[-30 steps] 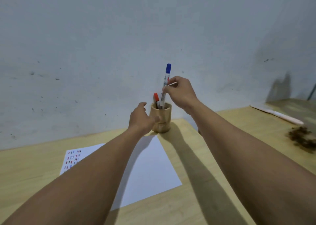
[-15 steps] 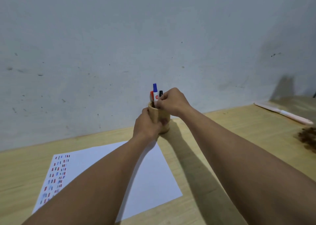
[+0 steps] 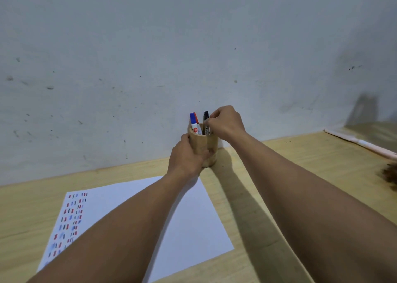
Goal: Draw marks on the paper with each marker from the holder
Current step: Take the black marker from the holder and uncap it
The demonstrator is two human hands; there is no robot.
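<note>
A round wooden holder [image 3: 205, 143] stands on the table close to the wall. My left hand [image 3: 186, 158] is wrapped around its left side and front. A blue-capped marker [image 3: 194, 121] stands in the holder, with a red cap just behind it. A black-capped marker [image 3: 206, 119] stands to their right, and the fingers of my right hand [image 3: 225, 122] are pinched on it above the rim. The white paper [image 3: 193, 222] lies in front of the holder. Rows of short red, blue and black marks [image 3: 72, 216] fill its left side. My left forearm hides part of the sheet.
The wooden table [image 3: 268, 175] meets a grey wall just behind the holder. A long white and pink stick [image 3: 361, 143] lies at the far right. A dark brown clump [image 3: 390, 174] sits at the right edge.
The blue marker went down from my raised right hand into the holder. My right hand then shifted onto the black marker. My left hand closed around the holder.
</note>
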